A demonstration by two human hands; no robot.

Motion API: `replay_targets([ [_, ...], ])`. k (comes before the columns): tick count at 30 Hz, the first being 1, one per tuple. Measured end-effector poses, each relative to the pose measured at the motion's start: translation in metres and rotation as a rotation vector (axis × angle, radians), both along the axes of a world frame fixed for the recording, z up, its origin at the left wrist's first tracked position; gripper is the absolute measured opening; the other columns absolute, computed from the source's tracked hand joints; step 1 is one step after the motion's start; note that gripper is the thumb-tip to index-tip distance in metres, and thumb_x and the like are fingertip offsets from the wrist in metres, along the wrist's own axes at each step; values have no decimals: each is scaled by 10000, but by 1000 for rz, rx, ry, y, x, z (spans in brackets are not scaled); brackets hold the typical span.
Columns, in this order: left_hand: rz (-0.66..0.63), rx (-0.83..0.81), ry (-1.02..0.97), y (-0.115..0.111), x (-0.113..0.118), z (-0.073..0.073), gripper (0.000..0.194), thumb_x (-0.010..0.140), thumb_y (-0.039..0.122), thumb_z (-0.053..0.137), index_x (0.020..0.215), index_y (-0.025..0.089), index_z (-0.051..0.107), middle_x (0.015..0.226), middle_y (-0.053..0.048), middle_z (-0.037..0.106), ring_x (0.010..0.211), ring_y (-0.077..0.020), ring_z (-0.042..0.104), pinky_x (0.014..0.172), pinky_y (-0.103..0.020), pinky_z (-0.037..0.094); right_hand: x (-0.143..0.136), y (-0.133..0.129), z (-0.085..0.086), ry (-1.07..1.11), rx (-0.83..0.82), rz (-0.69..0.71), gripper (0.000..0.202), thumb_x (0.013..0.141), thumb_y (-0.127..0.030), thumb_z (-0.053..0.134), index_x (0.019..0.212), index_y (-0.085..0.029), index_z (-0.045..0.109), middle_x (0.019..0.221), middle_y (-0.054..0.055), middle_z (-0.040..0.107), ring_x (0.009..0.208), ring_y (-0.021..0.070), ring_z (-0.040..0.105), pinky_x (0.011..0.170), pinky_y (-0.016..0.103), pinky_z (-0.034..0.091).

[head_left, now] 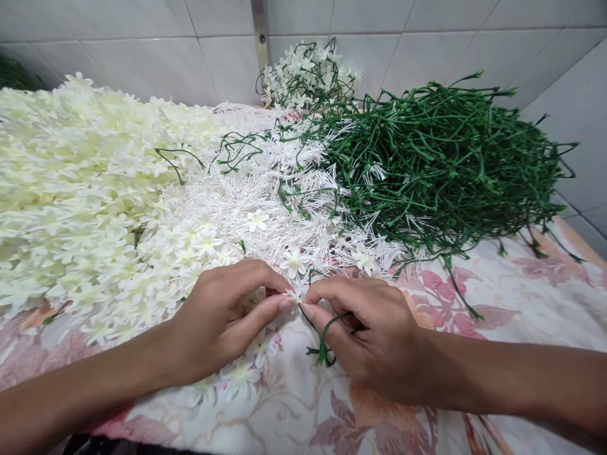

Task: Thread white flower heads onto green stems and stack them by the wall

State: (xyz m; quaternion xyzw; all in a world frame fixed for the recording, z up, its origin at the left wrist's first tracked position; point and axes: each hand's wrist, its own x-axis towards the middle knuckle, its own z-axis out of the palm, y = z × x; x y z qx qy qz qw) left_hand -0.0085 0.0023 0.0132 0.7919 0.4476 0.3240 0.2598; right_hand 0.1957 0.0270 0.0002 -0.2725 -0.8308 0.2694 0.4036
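Between thumb and forefinger, my left hand point(232, 319) pinches a small white artificial flower point(294, 296). My right hand point(374, 338) is closed, thumb and forefinger pressed together at the flower's right side. It holds a branched green plastic stem point(324, 344), which loops out past the thumb and hangs below it. The two hands' fingertips almost meet, so how the stem and flower join is hidden. Just beyond the fingers lie white stamen pieces point(246, 196) in a spread heap, with a few loose flowers on top.
A large heap of cream-white flower heads point(85, 183) fills the left. Green stems point(455, 164) are piled high on the right. A bunch of assembled flowers point(310, 76) rests at the back against the tiled wall point(360, 54). Floral-patterned cloth point(294, 411) covers the surface.
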Motion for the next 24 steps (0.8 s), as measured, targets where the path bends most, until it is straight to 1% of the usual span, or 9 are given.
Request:
replay_targets([
  [3, 1, -2, 0, 0, 0, 1, 69, 907, 149, 575, 907, 185, 634, 803, 2, 681, 733, -101, 638, 670, -196, 468, 0, -1, 0, -11, -1, -6, 97, 858, -111, 546, 812, -159, 618, 593, -43, 567, 465, 74, 434, 480, 226, 361],
  [7, -1, -1, 14, -1, 0, 1, 71, 905, 156, 574, 901, 189, 637, 786, -3, 686, 711, -109, 639, 642, -202, 467, 0, 0, 1, -7, -1, -3, 62, 846, -129, 572, 809, -148, 617, 574, -54, 554, 429, 62, 377, 450, 224, 336],
  [9, -7, 6, 17, -1, 0, 1, 79, 904, 147, 571, 910, 191, 636, 790, 0, 691, 710, -105, 645, 642, -196, 472, -1, 0, 1, -13, 9, -19, 43, 847, -136, 588, 820, -140, 621, 581, -51, 568, 428, 62, 380, 455, 227, 342],
  [13, -18, 20, 22, 1, 0, 1, 100, 894, 128, 581, 926, 193, 651, 804, 9, 709, 712, -96, 662, 647, -175, 483, -2, 0, -1, -10, 15, -37, 59, 880, -138, 579, 867, -150, 635, 654, -19, 650, 514, 86, 523, 533, 232, 414],
  [16, -27, 15, 30, 2, 1, 3, 122, 904, 135, 572, 952, 196, 665, 821, 8, 722, 720, -99, 675, 653, -167, 493, -2, -1, -2, -3, 14, -18, 85, 888, -136, 561, 858, -160, 637, 672, -11, 667, 525, 90, 548, 547, 237, 429],
  [19, -43, -1, 41, 1, 1, 3, 163, 926, 148, 537, 1023, 212, 651, 895, 5, 733, 781, -101, 687, 692, -162, 503, -1, -1, -2, 16, 16, -28, 93, 875, -115, 555, 858, -163, 633, 658, -15, 656, 502, 85, 522, 517, 234, 415],
  [21, -12, -12, 42, 0, 0, 3, 183, 927, 174, 546, 1087, 221, 620, 933, 2, 728, 805, -103, 687, 702, -161, 505, 0, -2, -2, 45, 18, -46, 97, 864, -97, 557, 848, -166, 624, 641, -24, 636, 468, 74, 478, 488, 227, 395],
  [22, 10, -13, 40, -1, 0, 3, 186, 920, 187, 562, 1098, 221, 608, 933, 0, 723, 804, -104, 684, 699, -162, 505, 0, -2, -1, 58, 15, -55, 99, 860, -89, 559, 845, -167, 619, 636, -29, 628, 441, 66, 439, 471, 224, 382],
  [24, 37, 0, 28, 0, 0, 3, 141, 908, 197, 588, 1046, 216, 609, 888, 4, 714, 770, -100, 675, 680, -163, 501, 0, -2, -1, 78, 5, -70, 105, 854, -80, 562, 842, -173, 610, 626, -39, 613, 404, 57, 364, 443, 223, 356],
])
